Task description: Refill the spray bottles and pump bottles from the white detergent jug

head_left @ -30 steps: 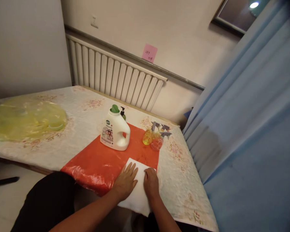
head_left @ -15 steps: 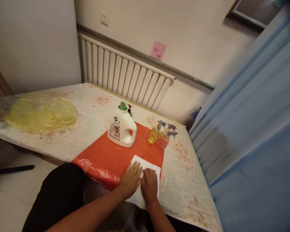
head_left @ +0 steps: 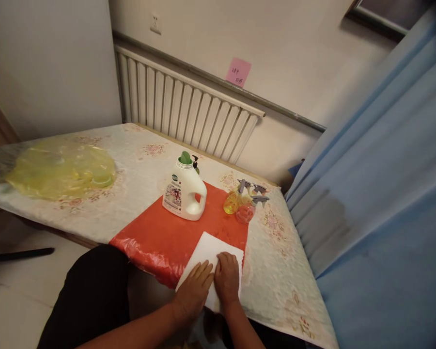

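Note:
A white folded cloth (head_left: 210,247) lies on a red plastic sheet (head_left: 160,235) at the near edge of the table. My left hand (head_left: 195,288) rests flat on the cloth's near part, fingers spread slightly. My right hand (head_left: 226,277) presses flat on the cloth beside it, the two hands touching. Neither hand grips anything. Farther back on the red sheet stands a white detergent jug (head_left: 184,190) with a green cap.
Small yellow and red spray bottles (head_left: 240,206) stand right of the jug. A yellow plastic bag (head_left: 58,167) lies at the table's left end. A radiator (head_left: 181,109) lines the far wall. A blue curtain (head_left: 381,194) hangs at the right.
Both hands have slid toward me along the white cloth, so more of its far part shows. The camera view shifted slightly.

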